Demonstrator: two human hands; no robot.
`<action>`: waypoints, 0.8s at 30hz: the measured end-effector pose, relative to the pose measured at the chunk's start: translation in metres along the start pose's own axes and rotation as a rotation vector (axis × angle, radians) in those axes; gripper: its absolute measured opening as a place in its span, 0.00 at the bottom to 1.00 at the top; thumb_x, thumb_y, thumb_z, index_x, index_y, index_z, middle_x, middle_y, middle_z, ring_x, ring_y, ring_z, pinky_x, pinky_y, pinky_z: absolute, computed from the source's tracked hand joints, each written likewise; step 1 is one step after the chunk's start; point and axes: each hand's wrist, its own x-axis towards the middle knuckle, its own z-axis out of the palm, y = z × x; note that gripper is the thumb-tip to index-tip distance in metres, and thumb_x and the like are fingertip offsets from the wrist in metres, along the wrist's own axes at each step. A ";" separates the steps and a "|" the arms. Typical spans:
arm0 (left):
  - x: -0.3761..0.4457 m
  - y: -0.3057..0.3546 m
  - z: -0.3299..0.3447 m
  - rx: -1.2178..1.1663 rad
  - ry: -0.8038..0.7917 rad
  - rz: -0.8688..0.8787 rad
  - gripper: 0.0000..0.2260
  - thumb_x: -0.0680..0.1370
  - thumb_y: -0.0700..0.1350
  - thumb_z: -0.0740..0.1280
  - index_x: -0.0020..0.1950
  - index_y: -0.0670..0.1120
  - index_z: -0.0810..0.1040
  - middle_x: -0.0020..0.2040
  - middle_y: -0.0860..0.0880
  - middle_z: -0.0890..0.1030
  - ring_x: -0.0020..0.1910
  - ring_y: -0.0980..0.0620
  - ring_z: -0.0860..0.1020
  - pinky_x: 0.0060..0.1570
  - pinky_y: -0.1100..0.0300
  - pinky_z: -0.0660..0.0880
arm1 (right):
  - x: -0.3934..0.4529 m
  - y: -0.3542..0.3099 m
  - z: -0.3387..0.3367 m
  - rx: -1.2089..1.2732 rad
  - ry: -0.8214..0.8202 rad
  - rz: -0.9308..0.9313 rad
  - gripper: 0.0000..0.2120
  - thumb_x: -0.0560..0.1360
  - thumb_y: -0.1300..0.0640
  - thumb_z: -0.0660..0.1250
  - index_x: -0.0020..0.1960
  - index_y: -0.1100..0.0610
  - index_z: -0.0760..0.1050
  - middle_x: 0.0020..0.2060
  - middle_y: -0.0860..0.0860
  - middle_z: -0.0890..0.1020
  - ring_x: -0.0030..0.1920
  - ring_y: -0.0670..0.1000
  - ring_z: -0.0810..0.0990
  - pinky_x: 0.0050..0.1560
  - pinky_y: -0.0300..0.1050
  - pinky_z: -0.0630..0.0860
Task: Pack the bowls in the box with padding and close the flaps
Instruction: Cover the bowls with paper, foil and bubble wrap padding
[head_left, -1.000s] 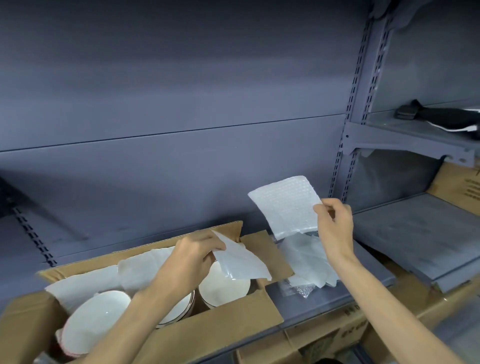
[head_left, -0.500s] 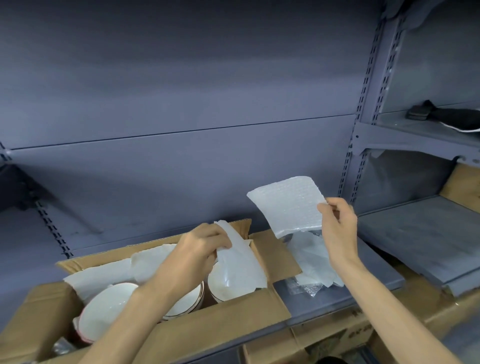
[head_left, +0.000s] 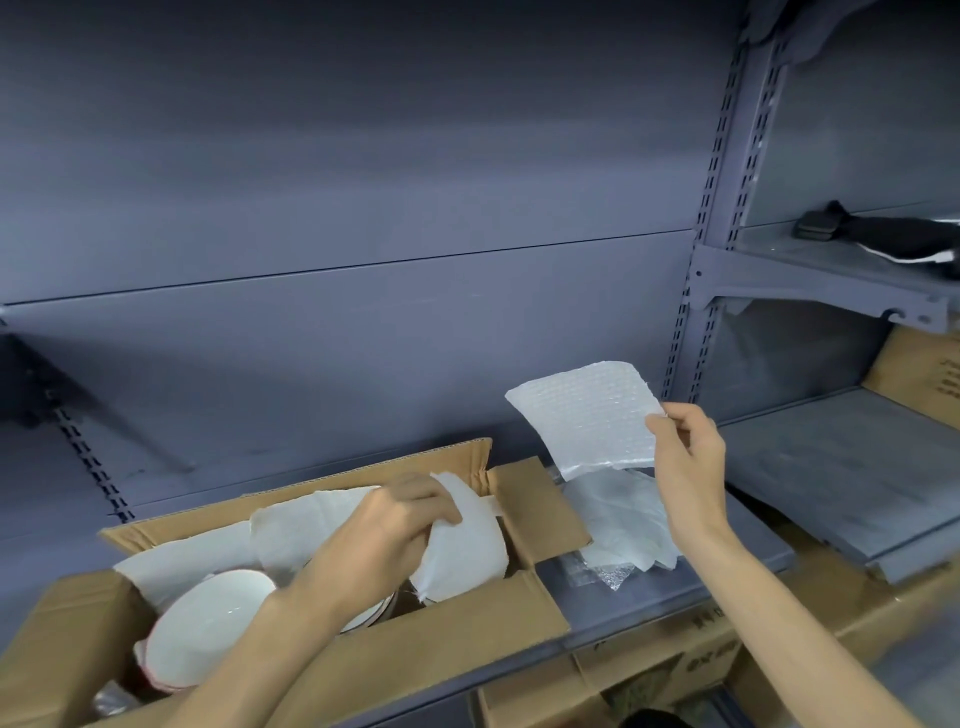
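A grey-blue metal back panel (head_left: 337, 208) fills most of the view, split by a horizontal seam. A slotted upright (head_left: 719, 208) divides it from a neighbouring bay, where a bracketed upper shelf (head_left: 810, 283) sits above a lower shelf (head_left: 841, 467). The light is dim and cool.

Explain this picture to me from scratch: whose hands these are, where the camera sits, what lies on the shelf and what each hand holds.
There is no machine here. A person wears a camera on the head, so you look forward and down at their own two bare arms. A grey metal shelf carries an open cardboard box with white bowls inside; one bowl leans at the box's left end. The left hand grips a white padding sheet down in the box. The right hand pinches a bubble wrap sheet in the air, above a pile of spare wrapping lying on the shelf beside the box. The box flaps stand open.
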 end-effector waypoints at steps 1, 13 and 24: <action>-0.002 0.003 0.005 -0.022 0.018 -0.008 0.22 0.63 0.20 0.68 0.47 0.43 0.86 0.47 0.49 0.84 0.47 0.49 0.82 0.46 0.58 0.77 | -0.001 0.000 0.001 0.003 -0.002 0.002 0.05 0.79 0.58 0.65 0.51 0.49 0.78 0.55 0.52 0.77 0.52 0.47 0.76 0.50 0.39 0.71; -0.007 0.009 0.042 -0.121 0.089 -0.094 0.19 0.67 0.23 0.69 0.48 0.43 0.86 0.49 0.51 0.84 0.46 0.55 0.81 0.47 0.78 0.69 | -0.008 0.002 0.001 0.002 -0.010 0.026 0.05 0.80 0.58 0.65 0.51 0.50 0.78 0.56 0.54 0.78 0.52 0.48 0.76 0.50 0.41 0.70; 0.025 -0.013 0.054 -0.345 0.324 -0.539 0.11 0.76 0.42 0.74 0.39 0.58 0.81 0.36 0.64 0.82 0.39 0.60 0.81 0.39 0.67 0.75 | -0.008 0.006 -0.012 -0.041 -0.024 0.038 0.05 0.80 0.57 0.65 0.52 0.49 0.78 0.56 0.55 0.78 0.56 0.54 0.77 0.52 0.45 0.71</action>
